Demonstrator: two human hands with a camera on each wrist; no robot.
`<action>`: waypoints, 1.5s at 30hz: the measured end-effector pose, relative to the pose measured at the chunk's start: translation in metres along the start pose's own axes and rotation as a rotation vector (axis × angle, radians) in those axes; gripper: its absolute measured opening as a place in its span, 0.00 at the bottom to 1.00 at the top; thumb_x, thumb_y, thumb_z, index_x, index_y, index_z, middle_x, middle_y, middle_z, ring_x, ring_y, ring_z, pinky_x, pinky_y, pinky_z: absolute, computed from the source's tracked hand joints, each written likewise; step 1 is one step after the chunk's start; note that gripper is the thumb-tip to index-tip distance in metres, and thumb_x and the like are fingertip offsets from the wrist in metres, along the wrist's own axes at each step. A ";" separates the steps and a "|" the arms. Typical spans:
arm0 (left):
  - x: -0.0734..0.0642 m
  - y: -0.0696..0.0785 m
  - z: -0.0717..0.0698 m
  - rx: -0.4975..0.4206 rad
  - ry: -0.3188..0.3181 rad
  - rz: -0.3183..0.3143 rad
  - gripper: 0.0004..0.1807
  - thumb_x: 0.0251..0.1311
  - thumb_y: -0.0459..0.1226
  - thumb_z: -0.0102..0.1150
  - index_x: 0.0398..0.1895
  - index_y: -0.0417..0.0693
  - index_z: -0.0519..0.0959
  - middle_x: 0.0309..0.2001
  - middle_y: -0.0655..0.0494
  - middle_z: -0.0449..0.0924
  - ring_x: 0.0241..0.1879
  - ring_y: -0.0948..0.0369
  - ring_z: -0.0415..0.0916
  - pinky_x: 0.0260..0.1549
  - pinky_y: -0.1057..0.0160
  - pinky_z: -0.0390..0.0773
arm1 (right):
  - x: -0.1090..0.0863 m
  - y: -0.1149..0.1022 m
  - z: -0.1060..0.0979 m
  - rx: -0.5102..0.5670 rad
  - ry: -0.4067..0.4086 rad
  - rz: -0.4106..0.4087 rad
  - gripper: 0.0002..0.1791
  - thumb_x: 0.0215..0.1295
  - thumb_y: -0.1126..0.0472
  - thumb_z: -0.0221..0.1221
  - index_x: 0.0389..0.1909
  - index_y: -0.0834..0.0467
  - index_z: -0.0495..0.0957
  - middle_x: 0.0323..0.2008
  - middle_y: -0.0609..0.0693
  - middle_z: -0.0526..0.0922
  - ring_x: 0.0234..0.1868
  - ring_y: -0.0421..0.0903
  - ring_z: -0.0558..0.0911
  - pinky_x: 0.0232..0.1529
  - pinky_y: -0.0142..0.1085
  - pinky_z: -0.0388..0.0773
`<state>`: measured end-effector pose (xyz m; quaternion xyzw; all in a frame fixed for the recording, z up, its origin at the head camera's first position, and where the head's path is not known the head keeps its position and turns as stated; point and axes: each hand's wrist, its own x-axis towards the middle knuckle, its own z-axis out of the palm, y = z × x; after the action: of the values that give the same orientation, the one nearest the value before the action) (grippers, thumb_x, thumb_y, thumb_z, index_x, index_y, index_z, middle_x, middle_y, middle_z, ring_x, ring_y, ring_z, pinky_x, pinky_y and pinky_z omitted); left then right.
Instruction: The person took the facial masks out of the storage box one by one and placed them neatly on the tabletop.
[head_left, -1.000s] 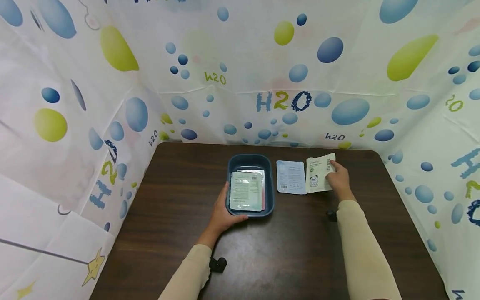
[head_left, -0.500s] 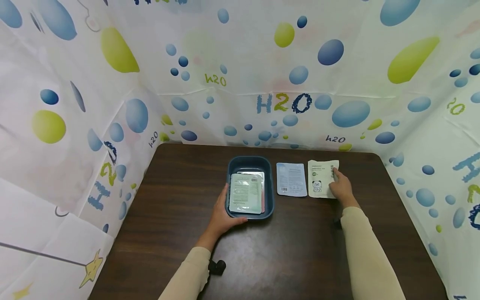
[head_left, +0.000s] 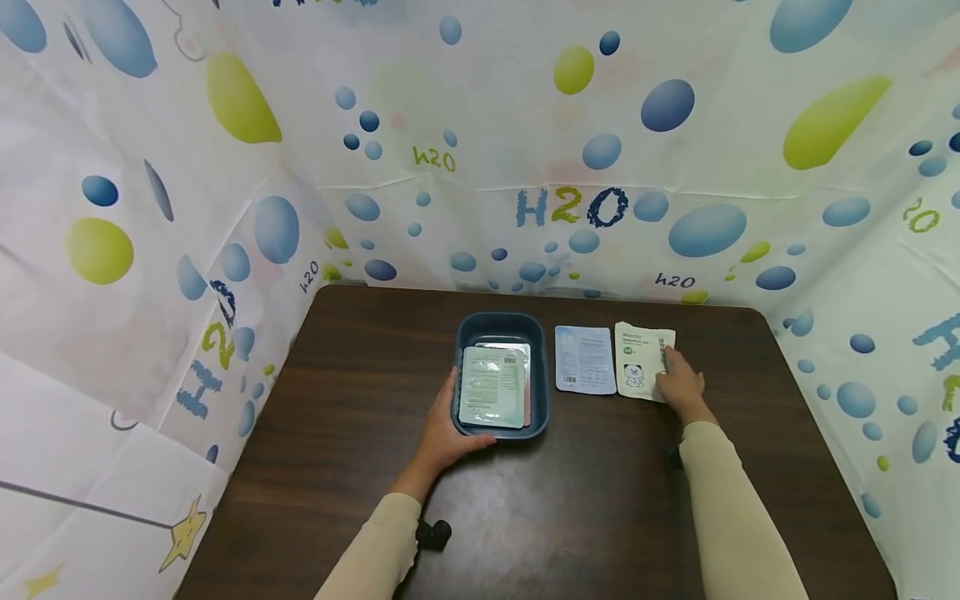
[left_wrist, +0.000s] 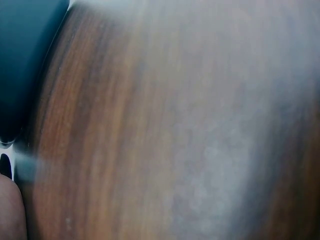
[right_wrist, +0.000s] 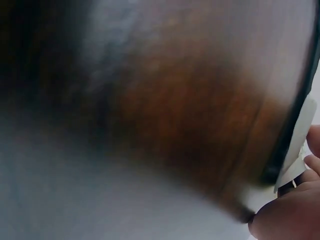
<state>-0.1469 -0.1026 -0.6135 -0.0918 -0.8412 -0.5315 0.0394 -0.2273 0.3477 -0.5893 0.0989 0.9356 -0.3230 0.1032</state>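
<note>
My left hand [head_left: 444, 429] holds the near left corner of a dark blue plastic tray [head_left: 501, 317], fingers along its side and thumb at the front edge. Inside lies a pale green face mask packet [head_left: 491, 387], partly covering a silver and pink packet [head_left: 527, 398]. On the right, my right hand [head_left: 682, 387] pinches the right edge of a cream face mask packet [head_left: 636, 354] with a bear print. That packet's edge [right_wrist: 300, 135] shows between thumb and fingers in the right wrist view. Right beside it, a light blue packet [head_left: 585, 358] lies flat.
Everything stands on a dark brown wooden table [head_left: 570, 517]. A white curtain [head_left: 480, 108] with blue and green dots hangs behind its far edge and along both sides. Both wrists wear a black camera [head_left: 433, 535].
My right hand has come slightly toward me, and the cream packet in it has turned a little and looks flatter. The left hand, tray and light blue packet keep their places.
</note>
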 end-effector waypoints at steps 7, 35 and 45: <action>0.000 0.000 -0.002 0.003 -0.001 0.009 0.75 0.31 0.51 0.88 0.83 0.58 0.48 0.81 0.46 0.54 0.78 0.43 0.56 0.71 0.33 0.60 | -0.004 0.002 0.004 0.036 -0.003 -0.036 0.36 0.72 0.64 0.39 0.79 0.69 0.45 0.81 0.68 0.37 0.82 0.67 0.38 0.75 0.69 0.24; -0.001 0.004 -0.002 -0.045 -0.007 0.008 0.75 0.31 0.49 0.89 0.83 0.54 0.48 0.81 0.44 0.54 0.77 0.42 0.57 0.71 0.33 0.61 | -0.011 0.009 0.003 0.164 0.057 -0.043 0.35 0.76 0.62 0.38 0.80 0.66 0.45 0.81 0.66 0.38 0.83 0.64 0.36 0.79 0.60 0.25; 0.000 0.005 -0.001 -0.034 -0.005 0.010 0.75 0.31 0.50 0.88 0.83 0.55 0.48 0.81 0.44 0.54 0.77 0.42 0.57 0.71 0.33 0.61 | -0.021 0.007 -0.009 0.394 0.104 -0.003 0.37 0.74 0.68 0.40 0.82 0.61 0.42 0.82 0.63 0.41 0.83 0.63 0.41 0.80 0.60 0.40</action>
<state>-0.1457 -0.1018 -0.6090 -0.0981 -0.8316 -0.5453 0.0386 -0.2067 0.3561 -0.5805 0.1323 0.8586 -0.4942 0.0330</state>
